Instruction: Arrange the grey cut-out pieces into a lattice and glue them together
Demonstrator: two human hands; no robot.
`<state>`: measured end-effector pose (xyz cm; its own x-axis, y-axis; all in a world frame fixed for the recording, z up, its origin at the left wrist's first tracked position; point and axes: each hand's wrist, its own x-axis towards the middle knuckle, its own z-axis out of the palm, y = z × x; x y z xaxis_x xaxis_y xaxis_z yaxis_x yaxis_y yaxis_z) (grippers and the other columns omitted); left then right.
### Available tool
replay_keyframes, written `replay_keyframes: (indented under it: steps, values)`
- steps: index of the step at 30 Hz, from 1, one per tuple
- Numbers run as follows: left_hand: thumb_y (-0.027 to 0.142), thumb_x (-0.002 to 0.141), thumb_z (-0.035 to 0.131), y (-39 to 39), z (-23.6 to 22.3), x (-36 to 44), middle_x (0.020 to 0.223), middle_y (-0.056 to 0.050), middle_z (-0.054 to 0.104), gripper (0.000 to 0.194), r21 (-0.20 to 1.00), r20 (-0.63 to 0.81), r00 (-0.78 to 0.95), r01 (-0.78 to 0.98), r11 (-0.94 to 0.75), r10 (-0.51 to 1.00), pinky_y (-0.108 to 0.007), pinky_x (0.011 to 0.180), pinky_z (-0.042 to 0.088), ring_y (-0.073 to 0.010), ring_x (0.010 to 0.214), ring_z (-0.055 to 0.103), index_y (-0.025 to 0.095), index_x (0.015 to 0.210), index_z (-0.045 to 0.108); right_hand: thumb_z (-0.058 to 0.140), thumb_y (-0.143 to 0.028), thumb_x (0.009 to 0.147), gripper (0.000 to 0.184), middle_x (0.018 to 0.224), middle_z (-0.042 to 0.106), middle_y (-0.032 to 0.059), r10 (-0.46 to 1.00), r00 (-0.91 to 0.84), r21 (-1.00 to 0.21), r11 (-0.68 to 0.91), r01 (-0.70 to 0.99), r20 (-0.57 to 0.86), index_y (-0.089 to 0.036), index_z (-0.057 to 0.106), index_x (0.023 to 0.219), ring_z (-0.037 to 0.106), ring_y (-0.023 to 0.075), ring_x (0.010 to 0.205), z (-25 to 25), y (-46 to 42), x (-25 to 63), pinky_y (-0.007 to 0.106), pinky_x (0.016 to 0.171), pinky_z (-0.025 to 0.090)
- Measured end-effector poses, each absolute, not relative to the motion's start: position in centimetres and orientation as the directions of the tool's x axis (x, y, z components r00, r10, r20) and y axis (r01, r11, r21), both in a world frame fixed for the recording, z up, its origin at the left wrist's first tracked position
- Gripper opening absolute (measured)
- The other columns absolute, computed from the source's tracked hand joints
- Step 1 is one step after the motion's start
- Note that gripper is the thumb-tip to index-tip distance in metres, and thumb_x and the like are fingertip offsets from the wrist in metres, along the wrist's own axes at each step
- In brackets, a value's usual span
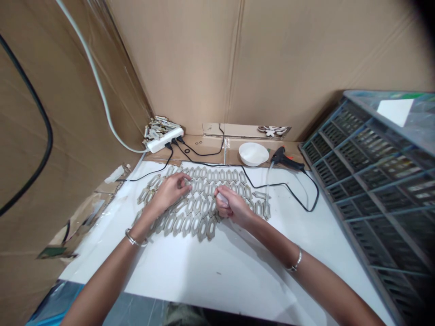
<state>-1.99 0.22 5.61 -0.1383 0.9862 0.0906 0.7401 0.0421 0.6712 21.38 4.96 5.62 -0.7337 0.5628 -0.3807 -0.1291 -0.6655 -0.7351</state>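
Rows of small grey, elongated frame-like pieces with pointed ends and oval openings [186, 224] lie flat on the white tabletop [190, 269]. Over the left part of the rows is my left hand [170, 191], its fingers bent and the thumb a little apart from the index finger; I see nothing held in it. To the right, my right hand [234, 204] is closed around a small whitish object [222, 198]. Most of that object is hidden by the fingers, so its kind cannot be made out. Both hands are close above the pieces.
A white bowl [253, 154] and a black glue gun [288, 159] with its cable stand along the back. A white power strip [166, 140] with black plugs lies back left, beside a heap of similar pieces [159, 126]. A grey plastic crate [370, 194] borders the right; cardboard walls [190, 59] enclose the table.
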Motion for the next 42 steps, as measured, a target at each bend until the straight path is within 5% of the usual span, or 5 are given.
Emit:
replay_keyframes:
  steps: [7, 17, 30, 42]
  values:
    - [0.04, 0.09, 0.061, -1.9, 8.3, 5.2, 0.09, -0.003, 0.06, 0.021, 0.789, 0.163, 0.073, 0.589, -0.174, 0.984, -0.029, 0.075, 0.042, -0.017, 0.081, 0.054, 0.021, 0.095, 0.066, 0.057, -0.053, 0.085, 0.032, 0.047, 0.033, -0.0111, 0.681, -0.673, -0.862, -0.49, -0.126, -0.289, -0.024, 0.042, 0.085, 0.02, 0.0061, 0.037, 5.5, 3.8, 21.3, 0.019, 0.037, 0.013]
    - [0.033, 0.089, 0.062, -2.4, 7.0, 6.1, 0.095, -0.003, 0.056, 0.012, 0.828, 0.09, 0.135, 0.541, -0.149, 0.987, -0.029, 0.079, 0.042, -0.0165, 0.083, 0.054, 0.022, 0.089, 0.068, 0.048, -0.052, 0.09, 0.029, 0.051, 0.034, -0.0091, 0.768, -0.585, -0.954, -0.298, 0.031, -0.259, -0.024, 0.043, 0.082, 0.03, 0.0091, 0.042, 5.1, 3.0, 21.3, 0.021, 0.042, 0.023]
    - [0.031, 0.099, 0.045, -2.6, 8.3, 5.7, 0.098, -0.006, 0.053, 0.017, 0.642, 0.172, 0.333, 0.676, -0.362, 0.927, -0.033, 0.085, 0.041, -0.0218, 0.099, 0.05, 0.021, 0.09, 0.055, 0.046, -0.05, 0.092, 0.029, 0.044, 0.04, -0.009, 0.756, -0.595, -0.954, -0.293, 0.067, -0.274, -0.023, 0.043, 0.081, 0.032, 0.0093, 0.039, 5.8, 2.9, 21.2, 0.021, 0.041, 0.024]
    - [0.037, 0.096, 0.05, -2.1, 8.6, 4.4, 0.097, -0.004, 0.055, 0.018, 0.809, 0.181, 0.185, 0.531, -0.253, 0.966, -0.03, 0.084, 0.041, -0.0186, 0.093, 0.053, 0.021, 0.092, 0.058, 0.053, -0.053, 0.087, 0.033, 0.045, 0.028, -0.013, 0.731, -0.637, -0.942, -0.336, -0.023, -0.245, -0.025, 0.037, 0.082, 0.022, 0.0064, 0.034, 5.5, 3.1, 20.6, 0.019, 0.036, 0.018]
